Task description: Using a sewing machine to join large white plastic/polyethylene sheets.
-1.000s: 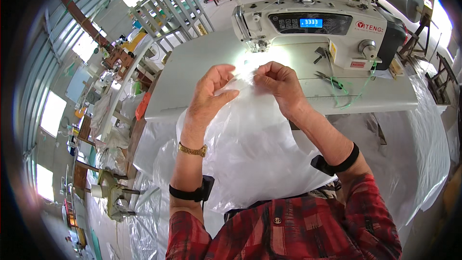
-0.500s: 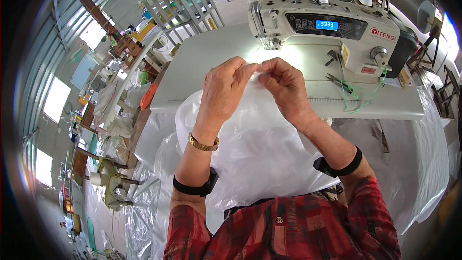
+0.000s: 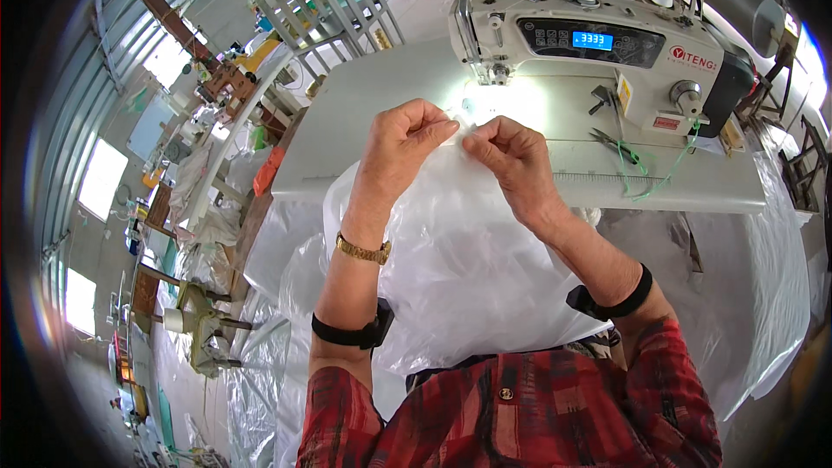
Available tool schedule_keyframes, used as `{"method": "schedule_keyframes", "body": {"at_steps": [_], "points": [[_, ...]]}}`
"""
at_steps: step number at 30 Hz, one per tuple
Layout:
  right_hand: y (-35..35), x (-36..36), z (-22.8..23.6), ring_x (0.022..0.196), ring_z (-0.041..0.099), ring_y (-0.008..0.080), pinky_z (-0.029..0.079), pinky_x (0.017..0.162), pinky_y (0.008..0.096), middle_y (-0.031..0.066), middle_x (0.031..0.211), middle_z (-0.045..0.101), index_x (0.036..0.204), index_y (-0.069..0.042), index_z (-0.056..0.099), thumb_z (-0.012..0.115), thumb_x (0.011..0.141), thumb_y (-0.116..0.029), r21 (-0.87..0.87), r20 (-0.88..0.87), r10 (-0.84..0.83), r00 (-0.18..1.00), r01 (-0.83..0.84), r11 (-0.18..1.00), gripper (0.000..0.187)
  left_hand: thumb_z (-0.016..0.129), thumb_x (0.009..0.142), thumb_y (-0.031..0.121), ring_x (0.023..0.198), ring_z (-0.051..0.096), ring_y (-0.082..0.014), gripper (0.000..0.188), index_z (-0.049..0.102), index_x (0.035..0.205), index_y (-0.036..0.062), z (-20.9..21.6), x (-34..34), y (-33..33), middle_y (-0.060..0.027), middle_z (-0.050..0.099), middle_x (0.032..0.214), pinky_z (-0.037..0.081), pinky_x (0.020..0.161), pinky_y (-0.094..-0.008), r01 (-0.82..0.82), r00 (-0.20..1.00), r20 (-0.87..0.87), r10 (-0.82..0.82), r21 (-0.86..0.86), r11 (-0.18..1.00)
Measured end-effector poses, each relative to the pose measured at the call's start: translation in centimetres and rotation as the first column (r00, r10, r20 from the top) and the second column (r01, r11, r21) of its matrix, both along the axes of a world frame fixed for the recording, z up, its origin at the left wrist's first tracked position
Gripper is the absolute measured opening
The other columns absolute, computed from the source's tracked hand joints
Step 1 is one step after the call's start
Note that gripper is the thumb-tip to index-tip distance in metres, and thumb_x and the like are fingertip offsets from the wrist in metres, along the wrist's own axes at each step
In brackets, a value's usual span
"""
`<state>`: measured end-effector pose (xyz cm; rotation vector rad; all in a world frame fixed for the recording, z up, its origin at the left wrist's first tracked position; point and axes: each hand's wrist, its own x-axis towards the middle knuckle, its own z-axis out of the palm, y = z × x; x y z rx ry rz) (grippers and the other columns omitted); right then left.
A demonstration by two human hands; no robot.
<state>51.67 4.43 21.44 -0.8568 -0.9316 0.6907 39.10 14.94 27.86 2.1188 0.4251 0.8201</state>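
We see the two hands slightly farther apart than half a second ago, when their fingertips nearly met; a short stretch of the white plastic sheet (image 3: 485,234) now shows between them. A second ago the left hand (image 3: 407,147) had its thumb spread well away from its fingers; now thumb and forefinger are closed together on the sheet's upper edge. The right hand (image 3: 516,160) pinches that edge too, its thumb against a bent forefinger, the other fingers curled.

We find the sheet in front of the sewing machine (image 3: 598,52), its pinched end raised above the near side of the table (image 3: 373,104), the rest falling toward the lap. That end points forward, toward the lit patch under the needle; what we see of its length runs from there back to the red checked shirt (image 3: 520,407). We cannot tell where its lower end stops. Scissors (image 3: 617,147) lie to the right.
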Motion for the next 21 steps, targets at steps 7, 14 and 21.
{"method": "schedule_keyframes", "body": {"at_steps": [7,14,21], "points": [[-0.1,-0.6,0.3,0.068,0.047,0.0037,0.040,0.061,0.0199,-0.0034,0.073,0.055,0.084,-0.002,0.061,0.067,0.090,-0.012,0.033,0.029,-0.036,0.999,0.035,0.999,0.013,0.069,0.088,0.015,0.060,0.037,-0.0027,0.026,0.058,0.073,-0.0029,0.3,-0.5,-0.2,0.0053,0.048,0.063,0.032,0.052,-0.0217,-0.048,0.999,-0.026,0.048,0.004,0.999],[-1.4,-0.1,1.5,0.069,0.046,0.0047,0.040,0.061,0.0215,-0.0016,0.076,0.056,0.087,0.000,0.062,0.068,0.091,-0.023,-0.267,0.245,0.053,0.968,0.015,0.964,0.023,0.065,0.091,0.015,0.062,0.034,-0.0015,0.023,0.057,0.073,0.0021,0.3,-0.6,-1.0,0.0094,0.042,0.065,0.028,0.054,-0.0200,-0.008,1.000,0.024,0.008,-0.014,1.000],[0.5,0.0,0.8,0.075,0.049,0.0050,0.042,0.064,0.0206,0.0009,0.089,0.061,0.089,-0.002,0.062,0.067,0.091,-0.022,0.142,0.033,-0.047,0.998,0.041,0.989,0.021,0.066,0.091,0.016,0.062,0.032,-0.0015,0.027,0.055,0.070,0.0028,-0.1,-0.2,-0.4,0.0095,0.040,0.066,0.026,0.053,-0.0202,-0.025,0.998,0.060,0.022,0.038,0.999]]}}
